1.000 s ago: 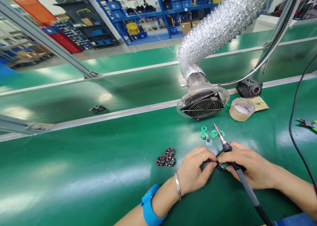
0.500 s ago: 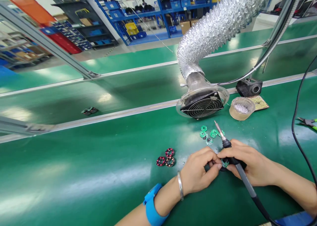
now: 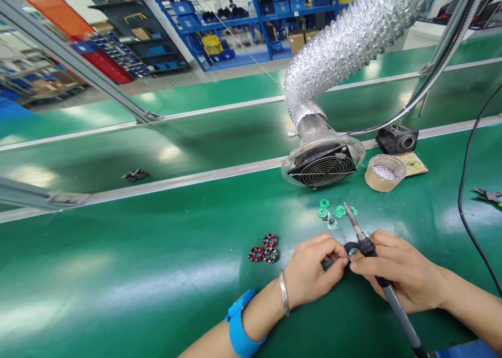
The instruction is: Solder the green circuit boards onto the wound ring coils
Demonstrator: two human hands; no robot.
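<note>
A black ring with a green circuit board inside sits between the two hands, its near edge pinched by the left hand's thumb and fingers and steadied by the right hand's fingertips, presumably so it cannot turn. The right hand also grips a soldering iron, its tip angled away from the fingers (sensible, if hot) toward loose green boards. Three patterned rings lie to the left, seemingly clear of the work, while a fan-fronted extractor hangs beyond, probably for fumes.
</note>
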